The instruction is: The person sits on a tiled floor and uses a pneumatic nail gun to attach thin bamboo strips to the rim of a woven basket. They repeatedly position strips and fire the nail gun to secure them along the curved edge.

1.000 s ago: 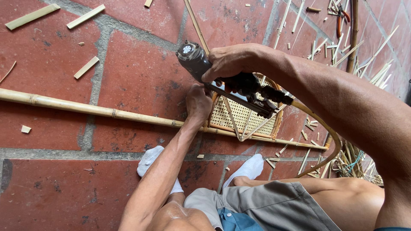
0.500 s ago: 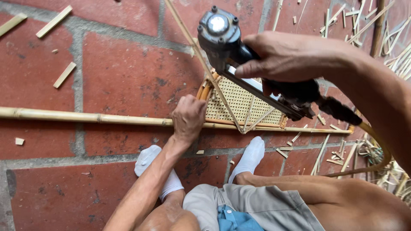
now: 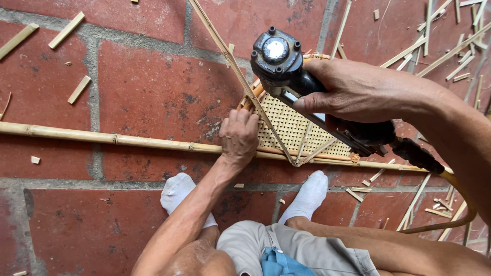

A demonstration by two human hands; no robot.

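My right hand (image 3: 358, 94) grips a black pneumatic nail gun (image 3: 279, 59), held above a woven cane panel (image 3: 294, 130) set in a rattan frame. The gun's round cap faces the camera, and its hose (image 3: 450, 204) trails off to the lower right. My left hand (image 3: 238, 135) presses down on the left corner of the frame, where it meets a long bamboo pole (image 3: 102, 138) lying across the brick floor. A thin bamboo strip (image 3: 240, 76) runs diagonally over the panel. The gun's nose is hidden behind its body.
My feet in white socks (image 3: 176, 191) rest on red brick tiles just below the pole. Bamboo offcuts (image 3: 66, 30) lie scattered at the upper left, and several thin strips are piled at the upper right (image 3: 445, 46).
The nail gun has come closer to the camera and shifted over the panel's upper left part. My left hand has stayed on the frame's corner.
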